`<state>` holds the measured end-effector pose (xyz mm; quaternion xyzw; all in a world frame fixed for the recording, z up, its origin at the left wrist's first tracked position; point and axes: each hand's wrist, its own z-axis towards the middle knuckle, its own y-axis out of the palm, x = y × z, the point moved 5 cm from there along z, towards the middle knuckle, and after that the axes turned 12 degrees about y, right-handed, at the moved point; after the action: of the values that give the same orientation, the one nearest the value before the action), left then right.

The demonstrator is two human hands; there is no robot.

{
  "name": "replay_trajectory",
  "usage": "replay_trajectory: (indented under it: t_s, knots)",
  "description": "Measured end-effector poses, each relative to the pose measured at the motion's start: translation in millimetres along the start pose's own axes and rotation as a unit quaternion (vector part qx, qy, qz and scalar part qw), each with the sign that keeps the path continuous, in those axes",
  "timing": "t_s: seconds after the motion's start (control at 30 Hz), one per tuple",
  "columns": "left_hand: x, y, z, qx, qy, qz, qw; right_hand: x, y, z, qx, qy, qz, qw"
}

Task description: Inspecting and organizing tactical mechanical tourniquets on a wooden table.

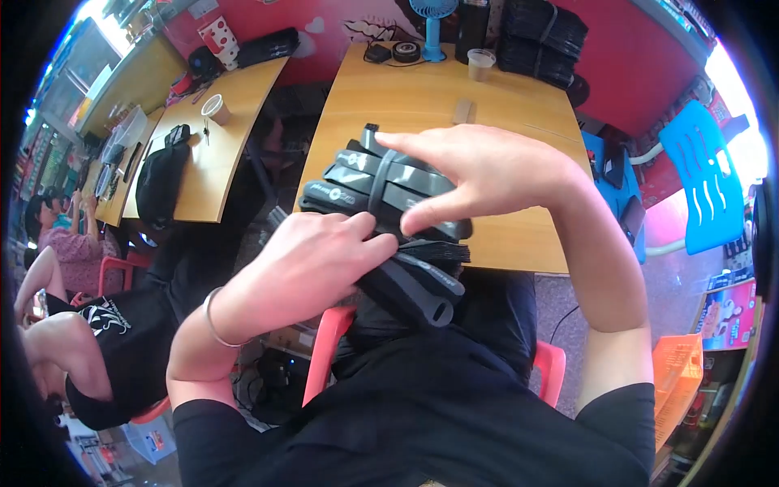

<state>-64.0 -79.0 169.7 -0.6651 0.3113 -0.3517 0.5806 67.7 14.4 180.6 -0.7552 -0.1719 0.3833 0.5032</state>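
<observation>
A bundle of flat black straps [349,180] with pale printing is in front of me, over the near edge of the table. A grey band [378,188] runs round its middle. Below it lie more black folded straps [430,284], one ending in a rounded grey-edged loop. My left hand [312,256] is closed at the bundle's near side, fingers curled by the band; its fingertips are partly hidden. Over the right side of the bundle, my right hand [479,166] is open, its thumb apart from its stretched fingers. Whether it presses the straps I cannot tell.
The wooden table [519,235] carries a blue fan [432,32], a plastic cup [480,65], a tape roll [406,52] and black wrapped bundles [540,40]. Blue chair [702,178] and orange crate [677,381] stand right. Another person [89,357] sits left, by a second table [223,158].
</observation>
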Motion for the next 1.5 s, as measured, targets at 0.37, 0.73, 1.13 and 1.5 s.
replay_trajectory:
  t_s: [0.37, 0.73, 1.13, 1.5]
  knots:
    - [2.5, 48.6, 10.6, 0.051, -0.011, 0.021, 0.998, 10.0, 38.8, 44.0, -0.054, 0.113, -0.113, 0.986]
    - [-3.7, 70.6, -16.6, 0.062, -0.035, -0.059, 0.996, 31.3, 52.4, 51.1, -0.118, 0.147, -0.103, 0.977]
    - [-11.8, 75.9, -44.3, 0.105, 0.077, 0.012, 0.991, 94.5, 60.6, 49.1, -0.147, 0.051, 0.18, 0.971]
    - [-27.1, 71.1, -65.2, 0.121, 0.061, -0.026, 0.99, 111.0, 75.5, 48.7, -0.128, 0.028, 0.222, 0.966]
